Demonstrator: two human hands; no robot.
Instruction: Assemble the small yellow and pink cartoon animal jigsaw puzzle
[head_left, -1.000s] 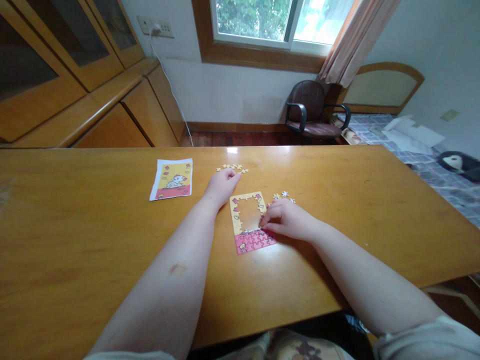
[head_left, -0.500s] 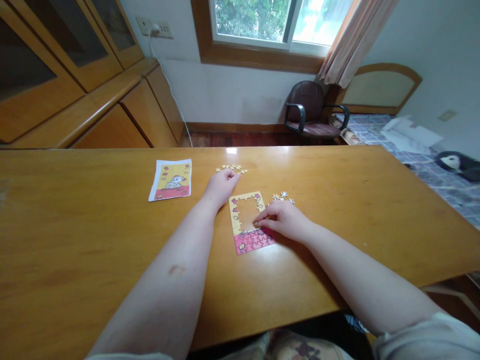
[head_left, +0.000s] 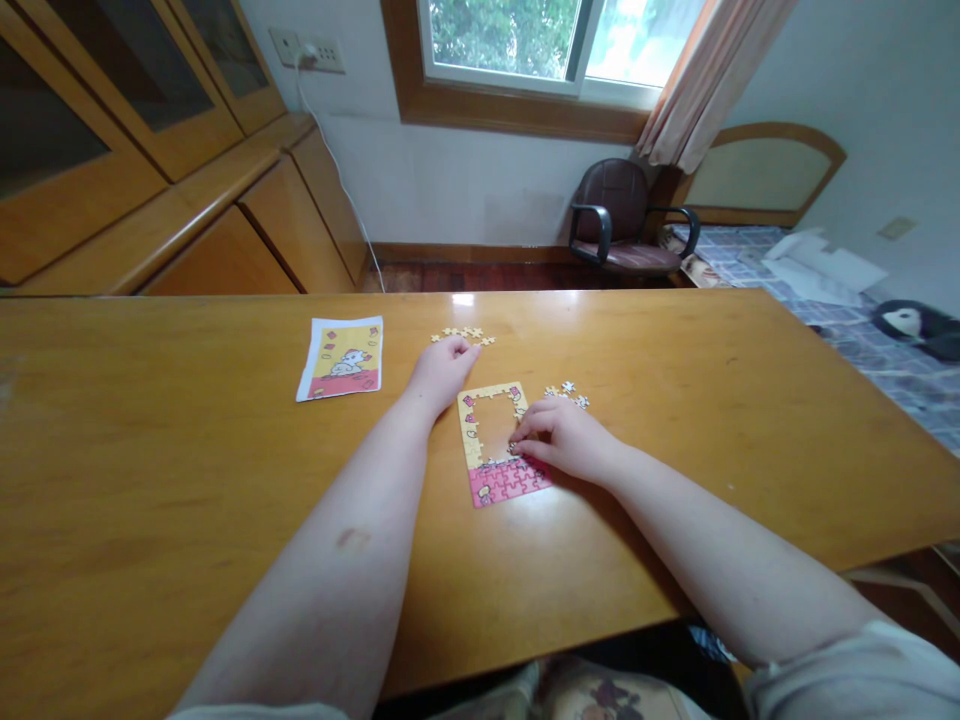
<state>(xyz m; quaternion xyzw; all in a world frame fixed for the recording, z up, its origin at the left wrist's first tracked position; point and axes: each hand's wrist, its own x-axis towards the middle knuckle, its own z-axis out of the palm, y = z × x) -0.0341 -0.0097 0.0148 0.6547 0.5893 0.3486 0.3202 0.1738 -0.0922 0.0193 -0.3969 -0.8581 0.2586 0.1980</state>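
Note:
A jigsaw puzzle [head_left: 510, 484] lies on the table, with its yellow and pink border joined around an open middle. My right hand [head_left: 566, 437] reaches over its right side, thumb and fingers pinching a small puzzle piece [head_left: 513, 449] at the lower right of the gap. Beyond that hand lies a small group of whitish puzzle pieces [head_left: 568, 387]. My left hand [head_left: 446, 366] rests on the table above the puzzle's upper left corner, fingers curled in; whatever they may hold is hidden. Just past it are several yellow puzzle pieces [head_left: 463, 332].
A printed picture sheet [head_left: 346, 362] with a white animal on yellow and pink lies left of my left hand. All of this is on a wooden table [head_left: 187, 440]. Beyond it stand a wooden cabinet [head_left: 262, 220], an armchair [head_left: 619, 215] and a bed [head_left: 795, 285].
My right hand and its piece have shifted very slightly at the lower right of the gap. My left hand stays where it was.

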